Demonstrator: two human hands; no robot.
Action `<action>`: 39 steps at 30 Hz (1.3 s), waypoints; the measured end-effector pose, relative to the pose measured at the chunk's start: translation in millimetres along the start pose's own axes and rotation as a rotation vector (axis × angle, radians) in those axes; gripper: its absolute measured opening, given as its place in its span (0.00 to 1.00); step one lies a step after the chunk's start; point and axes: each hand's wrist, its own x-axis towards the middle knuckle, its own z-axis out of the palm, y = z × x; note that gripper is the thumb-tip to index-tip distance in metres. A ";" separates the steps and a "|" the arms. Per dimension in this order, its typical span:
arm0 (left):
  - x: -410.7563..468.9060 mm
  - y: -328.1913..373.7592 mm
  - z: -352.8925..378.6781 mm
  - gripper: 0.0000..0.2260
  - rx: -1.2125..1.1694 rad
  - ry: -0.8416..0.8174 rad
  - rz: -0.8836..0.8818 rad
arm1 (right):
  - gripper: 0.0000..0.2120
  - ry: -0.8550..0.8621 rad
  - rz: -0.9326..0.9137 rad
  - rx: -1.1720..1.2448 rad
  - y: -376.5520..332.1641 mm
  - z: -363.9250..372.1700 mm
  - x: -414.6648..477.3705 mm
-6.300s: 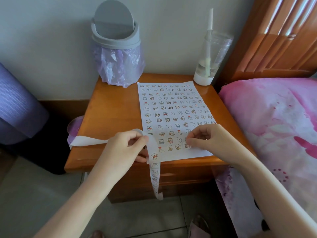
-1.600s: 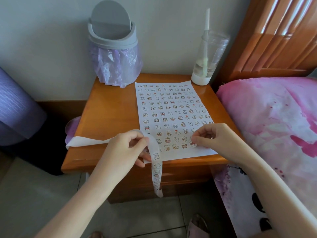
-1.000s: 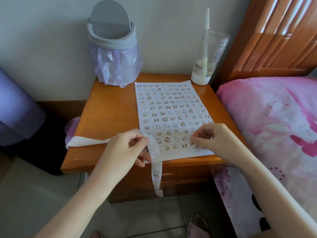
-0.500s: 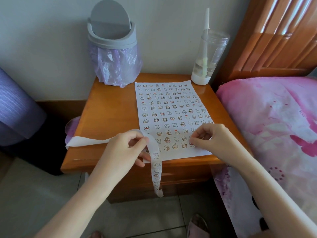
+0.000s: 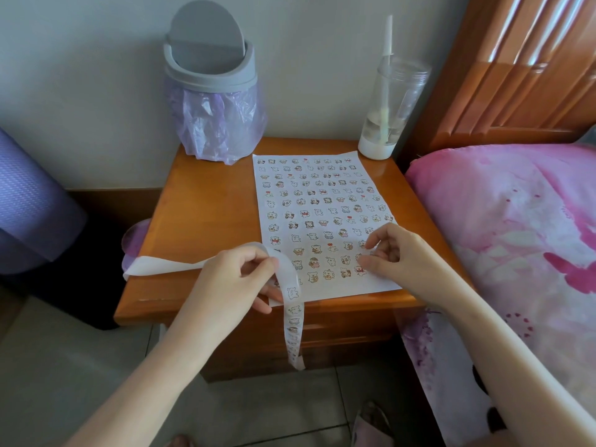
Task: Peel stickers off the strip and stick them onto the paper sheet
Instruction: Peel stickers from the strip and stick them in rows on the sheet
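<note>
A white paper sheet [image 5: 317,201] covered with rows of small cartoon stickers lies on the wooden nightstand [image 5: 206,201]. My left hand [image 5: 235,279] pinches the long sticker strip [image 5: 292,304] at the sheet's near left corner; the strip's peeled end trails left across the nightstand and its sticker end hangs down over the front edge. My right hand [image 5: 396,256] rests with curled fingers on the sheet's near right part, fingertips pressing down where the last sticker row ends. Whether a sticker is under them is hidden.
A grey swing-lid bin [image 5: 209,82] with a purple liner stands at the back left of the nightstand. A clear bottle [image 5: 392,108] stands at the back right. A bed with a pink cover [image 5: 516,240] lies to the right; a purple mat [image 5: 29,201] lies at the left.
My right hand has shifted slightly along the sheet's near rows, still pressing there. My left hand and the strip have stayed in place.
</note>
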 end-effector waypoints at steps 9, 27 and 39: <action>1.1 0.5 0.0 0.06 -0.015 -0.002 -0.006 | 0.08 -0.045 -0.007 -0.018 1.1 -3.1 -0.2; -6.2 8.5 -5.2 0.07 -0.273 0.076 0.085 | 0.07 -0.123 -0.282 0.397 -56.8 35.5 -34.5; -9.4 12.5 -1.3 0.10 -0.335 -0.002 0.095 | 0.09 -0.092 -0.289 0.434 -55.3 37.9 -33.8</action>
